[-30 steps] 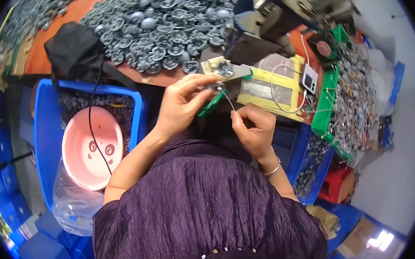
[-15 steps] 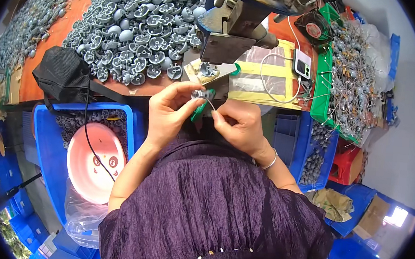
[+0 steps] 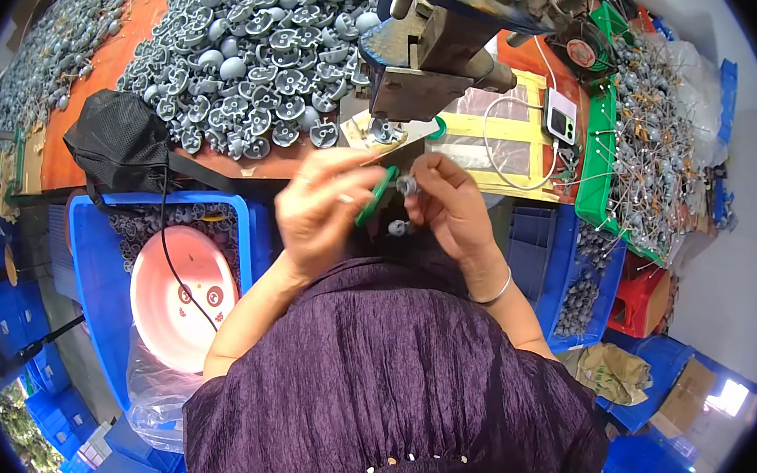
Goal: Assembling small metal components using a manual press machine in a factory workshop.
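A: Where did you see the right hand (image 3: pixel 455 202)?

B: On the wearer's side of the press (image 3: pixel 422 84), slightly right of it. Its thumb and forefinger were pinched together on 1 small grey part (image 3: pixel 407 185), so that part sat just nearer the wearer than the press.

A: And the left hand (image 3: pixel 327 210)?

B: Also on the wearer's side of the press, but to its left. The fingers were blurred, half open and loosely bent; I couldn't tell whether they held anything.

A: Anything else close by?

B: 1 rounded grey piece (image 3: pixel 399 227), farther from the press than the pinched part; what supported it, I couldn't tell.

A: What lay around?

B: A pile of grey half-shells (image 3: pixel 258 67) left of the press, a green tray (image 3: pixel 592 182) to its right.
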Available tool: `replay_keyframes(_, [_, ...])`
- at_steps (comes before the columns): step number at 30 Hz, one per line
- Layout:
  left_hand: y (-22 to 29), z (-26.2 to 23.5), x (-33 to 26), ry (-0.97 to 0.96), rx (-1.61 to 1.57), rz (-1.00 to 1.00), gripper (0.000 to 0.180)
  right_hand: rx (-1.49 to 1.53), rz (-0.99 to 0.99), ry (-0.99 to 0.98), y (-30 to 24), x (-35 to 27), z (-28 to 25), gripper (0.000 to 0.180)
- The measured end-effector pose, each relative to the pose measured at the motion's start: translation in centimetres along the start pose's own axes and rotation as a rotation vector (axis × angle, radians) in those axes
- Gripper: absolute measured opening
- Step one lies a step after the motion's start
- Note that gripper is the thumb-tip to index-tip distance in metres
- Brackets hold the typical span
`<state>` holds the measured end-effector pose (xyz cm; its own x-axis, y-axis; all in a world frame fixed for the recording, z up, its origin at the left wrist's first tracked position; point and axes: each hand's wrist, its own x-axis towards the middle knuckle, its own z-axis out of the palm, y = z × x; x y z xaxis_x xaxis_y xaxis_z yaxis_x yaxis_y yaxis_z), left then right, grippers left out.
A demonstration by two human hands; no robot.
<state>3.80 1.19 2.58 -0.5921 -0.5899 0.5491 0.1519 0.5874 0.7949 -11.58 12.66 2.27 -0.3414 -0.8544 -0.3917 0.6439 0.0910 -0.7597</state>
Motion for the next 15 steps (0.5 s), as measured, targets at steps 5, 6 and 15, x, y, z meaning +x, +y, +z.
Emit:
replay_keyframes(5, [-2.1,-1.3,0.5,0.389,0.148,-0.157,0.017,-0.382,-0.321,-0.016,0.5,1.7,-1.1,0.011])
replay_keyframes(6, [-2.0,-1.5,0.5,0.338,0.21,-0.116,0.018,-0.413,-0.246,-0.027,0.0,1.5,-0.7,0.014])
replay_keyframes(15, [0.5,0.1,0.9,0.414,-0.616,-0.398,0.026,-1.249,-0.881,-0.12,3.0,2.7,1.5,0.032])
